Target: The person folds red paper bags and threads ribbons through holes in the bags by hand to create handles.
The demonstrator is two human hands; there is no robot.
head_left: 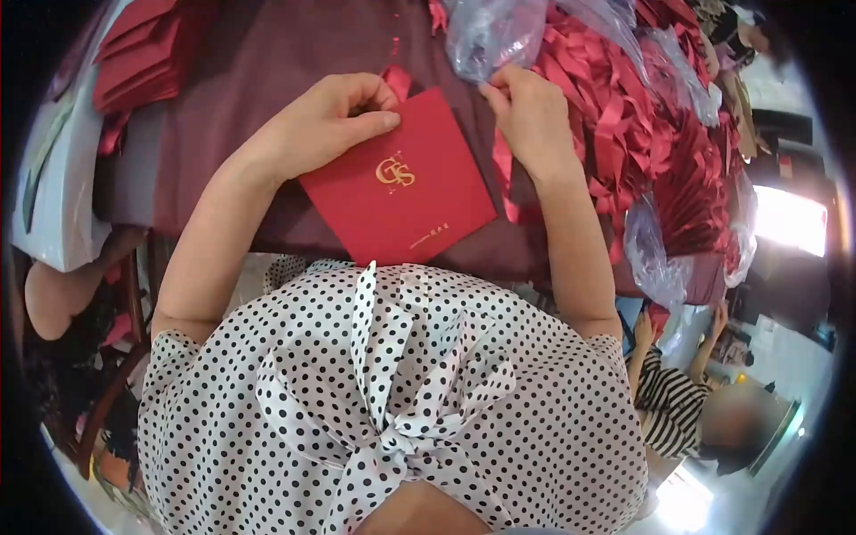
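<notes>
A red envelope (pixel 401 183) with a gold emblem lies tilted on the dark red tablecloth (pixel 267 71), its lower edge near my polka-dot blouse. My left hand (pixel 325 120) pinches its upper left corner, thumb on top. My right hand (pixel 530 111) is closed at the envelope's upper right corner, beside a clear plastic bag (pixel 490 36); what it grips is hidden by the fingers.
A large heap of red ribbons (pixel 642 134) in plastic bags fills the right side of the table. A stack of red envelopes (pixel 134 58) sits far left. A person in a striped top (pixel 669 410) sits at lower right. Another person's arm (pixel 53 294) shows at left.
</notes>
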